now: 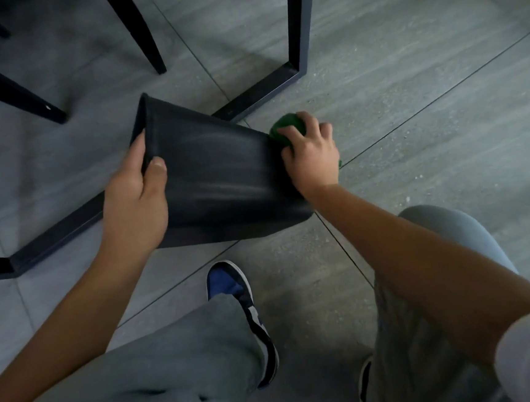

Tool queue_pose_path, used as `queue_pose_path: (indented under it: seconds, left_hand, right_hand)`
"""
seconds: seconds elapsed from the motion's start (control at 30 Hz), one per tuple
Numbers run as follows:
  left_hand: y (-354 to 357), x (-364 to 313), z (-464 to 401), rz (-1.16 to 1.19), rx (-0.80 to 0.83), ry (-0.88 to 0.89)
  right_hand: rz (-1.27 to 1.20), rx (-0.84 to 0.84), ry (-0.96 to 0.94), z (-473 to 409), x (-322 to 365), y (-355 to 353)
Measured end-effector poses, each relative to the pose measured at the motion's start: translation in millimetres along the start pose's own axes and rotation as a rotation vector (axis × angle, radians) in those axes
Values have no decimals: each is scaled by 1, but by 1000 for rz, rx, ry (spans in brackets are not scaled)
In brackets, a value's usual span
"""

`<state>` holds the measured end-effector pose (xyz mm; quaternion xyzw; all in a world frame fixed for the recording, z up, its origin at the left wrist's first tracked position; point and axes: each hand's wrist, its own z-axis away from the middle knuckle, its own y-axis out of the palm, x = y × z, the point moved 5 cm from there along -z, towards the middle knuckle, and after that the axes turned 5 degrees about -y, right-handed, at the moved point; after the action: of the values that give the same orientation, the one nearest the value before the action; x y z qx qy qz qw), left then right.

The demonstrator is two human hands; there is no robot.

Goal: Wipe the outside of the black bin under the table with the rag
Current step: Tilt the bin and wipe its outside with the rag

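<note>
The black bin (pixel 216 173) lies tipped on its side above the grey floor, its open rim to the left and its base to the right. My left hand (pixel 135 199) grips the rim, thumb on the outer wall and fingers inside. My right hand (pixel 311 155) presses a bunched green rag (pixel 284 127) against the bin's base end at the right. Most of the rag is hidden under my fingers.
A black metal table frame (pixel 301 31) stands behind the bin, its floor bar (pixel 58 233) running left under the bin. Black chair legs (pixel 143 32) stand at the upper left. My shoe (pixel 232 287) and grey trouser legs are below on the tiled floor (pixel 424 90).
</note>
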<state>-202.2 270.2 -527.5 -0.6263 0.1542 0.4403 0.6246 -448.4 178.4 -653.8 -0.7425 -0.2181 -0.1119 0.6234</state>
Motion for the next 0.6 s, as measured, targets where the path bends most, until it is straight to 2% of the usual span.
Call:
queue_pose_path:
  seconds: [0.13, 0.23, 0.3, 0.4, 0.6]
  left_hand:
    - [2, -6, 2, 10, 6, -27]
    - [2, -11, 2, -46, 11, 19]
    - [1, -14, 2, -89, 0, 57]
    - [4, -17, 2, -118, 3, 81]
    - [9, -17, -4, -186, 30, 98]
  right_hand:
    - [61, 77, 47, 18, -30, 0]
    - [78, 233, 145, 23, -55, 4]
    - [34, 264, 184, 23, -63, -1]
    - [-45, 138, 151, 14, -45, -21]
    - [-189, -187, -159, -23, 63, -65]
